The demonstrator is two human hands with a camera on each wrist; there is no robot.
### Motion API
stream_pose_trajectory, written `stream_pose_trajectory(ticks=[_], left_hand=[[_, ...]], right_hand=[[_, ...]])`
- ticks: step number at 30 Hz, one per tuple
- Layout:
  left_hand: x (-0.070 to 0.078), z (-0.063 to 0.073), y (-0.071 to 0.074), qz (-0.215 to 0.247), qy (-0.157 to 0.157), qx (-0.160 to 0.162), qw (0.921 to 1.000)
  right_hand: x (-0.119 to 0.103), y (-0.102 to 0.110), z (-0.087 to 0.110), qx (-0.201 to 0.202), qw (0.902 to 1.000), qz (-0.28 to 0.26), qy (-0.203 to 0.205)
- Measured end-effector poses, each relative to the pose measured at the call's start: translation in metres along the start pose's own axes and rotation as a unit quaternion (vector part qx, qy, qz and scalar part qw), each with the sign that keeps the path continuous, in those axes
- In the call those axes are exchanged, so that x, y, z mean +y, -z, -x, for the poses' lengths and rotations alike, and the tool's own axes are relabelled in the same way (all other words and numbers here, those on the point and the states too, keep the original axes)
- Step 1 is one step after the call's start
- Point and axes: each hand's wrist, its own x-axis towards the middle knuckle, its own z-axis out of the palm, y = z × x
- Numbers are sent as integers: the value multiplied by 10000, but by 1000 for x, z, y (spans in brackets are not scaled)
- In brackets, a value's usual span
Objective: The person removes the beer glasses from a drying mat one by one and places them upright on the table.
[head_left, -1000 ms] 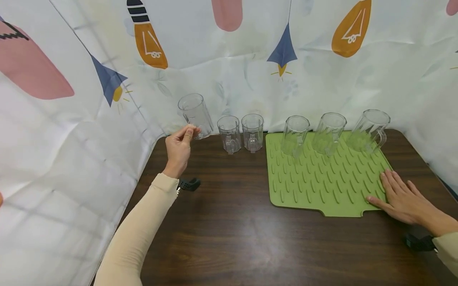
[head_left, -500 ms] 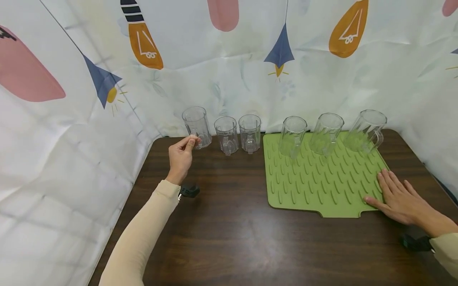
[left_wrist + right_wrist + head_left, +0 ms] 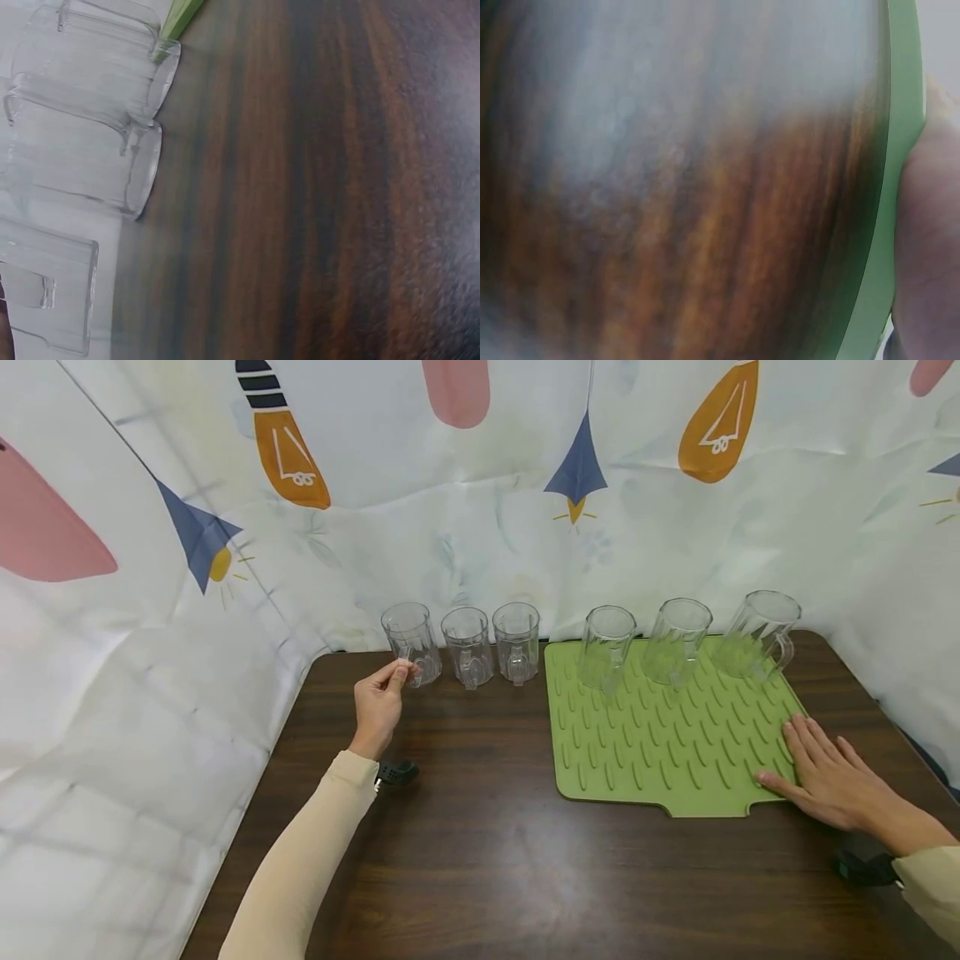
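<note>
My left hand (image 3: 377, 710) pinches the handle of a clear glass mug (image 3: 412, 635) at the left end of a row near the back of the table. Beside it, two more clear mugs, one in the middle (image 3: 467, 639) and one on the right (image 3: 516, 635), stand upright with handles toward me. In the left wrist view the held mug (image 3: 64, 289) is at the lower left; whether its base touches the table I cannot tell. My right hand (image 3: 836, 781) rests with straight fingers on the right edge of a green ridged drying mat (image 3: 637, 760).
Three clear glass mugs stand along the back of the mat: one left (image 3: 606, 647), one middle (image 3: 677, 643), one right (image 3: 756, 635). A patterned white curtain (image 3: 420, 543) hangs close behind the dark wooden table (image 3: 480, 860) and along its left side.
My left hand has lowered the mug, from tilted in the air to nearly upright beside the other two. The right hand has stayed on the mat. The head view has shifted slightly.
</note>
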Motion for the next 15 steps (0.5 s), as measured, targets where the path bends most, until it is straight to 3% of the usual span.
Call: stream_pose_trajectory(ticks=[15], left_hand=[[-12,4,-7,-74,197,-123,9997]], right_hand=[[-1,0,1,45,10000,2,-45]])
